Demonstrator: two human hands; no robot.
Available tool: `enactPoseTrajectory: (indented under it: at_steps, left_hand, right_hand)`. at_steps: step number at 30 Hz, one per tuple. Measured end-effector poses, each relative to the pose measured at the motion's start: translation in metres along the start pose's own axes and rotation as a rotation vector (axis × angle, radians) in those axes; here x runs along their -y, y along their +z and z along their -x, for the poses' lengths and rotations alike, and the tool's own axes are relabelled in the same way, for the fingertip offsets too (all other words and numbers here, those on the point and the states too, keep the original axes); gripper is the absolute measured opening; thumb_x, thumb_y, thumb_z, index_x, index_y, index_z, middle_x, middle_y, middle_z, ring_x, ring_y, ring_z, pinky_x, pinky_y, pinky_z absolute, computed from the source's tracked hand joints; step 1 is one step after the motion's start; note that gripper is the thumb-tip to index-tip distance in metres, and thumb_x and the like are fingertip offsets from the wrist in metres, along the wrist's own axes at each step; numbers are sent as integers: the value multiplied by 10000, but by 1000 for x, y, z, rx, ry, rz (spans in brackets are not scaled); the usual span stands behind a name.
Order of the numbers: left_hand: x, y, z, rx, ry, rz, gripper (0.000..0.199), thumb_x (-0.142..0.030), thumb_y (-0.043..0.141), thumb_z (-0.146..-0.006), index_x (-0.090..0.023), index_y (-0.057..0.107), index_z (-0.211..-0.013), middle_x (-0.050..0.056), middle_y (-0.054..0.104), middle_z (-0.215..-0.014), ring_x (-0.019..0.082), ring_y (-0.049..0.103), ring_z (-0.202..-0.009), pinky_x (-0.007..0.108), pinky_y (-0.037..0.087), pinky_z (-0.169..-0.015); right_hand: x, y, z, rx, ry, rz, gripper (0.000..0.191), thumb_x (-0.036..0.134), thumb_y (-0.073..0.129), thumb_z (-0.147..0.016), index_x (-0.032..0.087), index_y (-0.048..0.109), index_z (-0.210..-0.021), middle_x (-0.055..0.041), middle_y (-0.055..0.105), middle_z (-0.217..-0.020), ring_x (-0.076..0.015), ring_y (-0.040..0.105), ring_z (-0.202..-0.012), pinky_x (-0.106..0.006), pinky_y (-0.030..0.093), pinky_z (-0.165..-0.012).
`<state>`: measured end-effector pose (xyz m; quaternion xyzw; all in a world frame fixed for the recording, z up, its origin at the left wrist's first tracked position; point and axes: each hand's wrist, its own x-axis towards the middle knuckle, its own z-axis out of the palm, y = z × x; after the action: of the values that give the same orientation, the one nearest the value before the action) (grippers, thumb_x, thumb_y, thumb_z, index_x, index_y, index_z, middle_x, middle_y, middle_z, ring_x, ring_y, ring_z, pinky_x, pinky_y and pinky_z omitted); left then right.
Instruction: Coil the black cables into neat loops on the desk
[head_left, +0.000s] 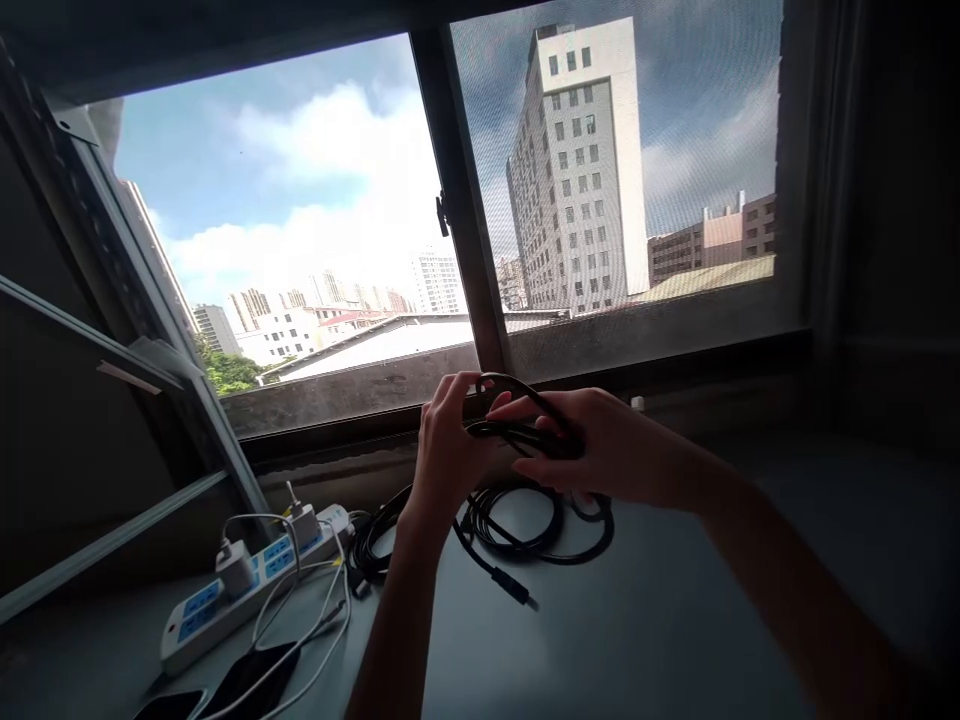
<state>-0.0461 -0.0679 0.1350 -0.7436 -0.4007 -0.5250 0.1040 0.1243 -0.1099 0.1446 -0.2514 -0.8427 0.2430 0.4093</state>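
A black cable (525,436) is gathered in loops between my two hands, raised over the table. My left hand (451,435) is closed around the left side of the loops, its fingers curled over the top. On the right side, my right hand (592,440) grips the same bundle between thumb and fingers. One end of a black cable hangs down below my hands with a dark connector plug (511,586) at its tip. Beneath them a second coil of black cable (517,545) lies on the table, partly hidden by my hands.
At the left stands a white power strip (255,590) with blue sockets, white chargers (235,568) and white cords. More coiled black cable (367,540) lies beside it. Dark phone-like slabs (251,680) rest at the front left. A window (491,340) rises behind the table (600,640).
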Motion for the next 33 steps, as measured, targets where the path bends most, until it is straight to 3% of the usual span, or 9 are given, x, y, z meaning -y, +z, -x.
enactPoseTrajectory:
  at_steps: [1, 6, 11, 15, 20, 23, 26, 29, 33]
  left_hand:
    - [-1, -2, 0, -23, -18, 2, 34, -187, 540, -750, -184, 566, -771, 16, 624, -795, 134, 568, -712, 260, 431, -674]
    - [0, -12, -1, -102, -283, 116, 434, -354, 508, -794, -171, 471, -402, -23, 431, -339, 88, 428, -361, 212, 342, -436]
    - [-3, -16, -1, -241, -496, 442, 382, -291, 581, -678, -180, 376, -375, -67, 312, -280, 50, 286, -258, 191, 205, -305]
    - [-11, -16, -1, -318, -566, 567, 317, -246, 603, -602, -171, 372, -397, -87, 298, -311, 19, 224, -286, 173, 141, -298]
    - [-18, -18, 0, -341, -577, 585, 322, -247, 600, -594, -171, 354, -399, -89, 282, -318, 13, 221, -305, 168, 149, -307]
    - [-23, -20, 1, -294, -616, 644, 307, -240, 611, -594, -172, 368, -419, -91, 291, -332, 12, 211, -309, 172, 137, -308]
    - [-25, -24, 0, -230, -596, 713, 325, -207, 613, -606, -171, 353, -414, -93, 283, -328, 8, 192, -307, 178, 146, -318]
    - [-23, -30, -2, -260, -558, 753, 366, -196, 621, -614, -173, 321, -406, -94, 264, -321, 9, 181, -297, 192, 132, -321]
    - [-12, -39, -5, -313, -559, 723, 385, -202, 637, -613, -179, 314, -404, -96, 251, -311, 12, 163, -284, 214, 91, -318]
  right_hand:
    - [-2, -1, -1, 7, -4, -13, 332, 220, 612, -800, 201, 600, -1131, 61, 485, -587, -87, 529, -472, -151, 411, -418]
    - [-15, 1, -7, -106, 3, 7, 214, 318, 609, -814, 178, 642, -972, 34, 539, -593, -95, 525, -462, -174, 412, -420]
    - [-20, 13, -15, -200, 21, -15, 159, 277, 554, -843, 163, 635, -918, 36, 547, -542, -99, 552, -468, -178, 442, -448]
    - [-16, 24, -20, -293, 70, -214, 216, 343, 566, -836, 149, 619, -758, 67, 457, -400, -73, 464, -338, -160, 394, -363]
    - [-8, 26, -18, -277, 100, -410, 412, 372, 623, -779, 183, 376, -510, 88, 357, -348, -39, 332, -258, -146, 229, -263]
    - [-4, 22, -14, -293, 73, -385, 443, 379, 636, -762, 192, 328, -505, 97, 296, -344, -30, 280, -261, -154, 182, -267]
    - [-3, 18, -12, -398, 17, -190, 389, 380, 626, -771, 179, 412, -515, 82, 328, -379, -30, 298, -282, -166, 204, -283]
    - [-6, 13, -12, -461, -23, -75, 297, 391, 632, -772, 168, 533, -602, 53, 437, -448, -58, 406, -334, -179, 312, -329]
    - [-15, 1, -12, -411, 10, 2, 310, 434, 701, -720, 186, 636, -895, 28, 556, -563, -131, 565, -508, -225, 442, -473]
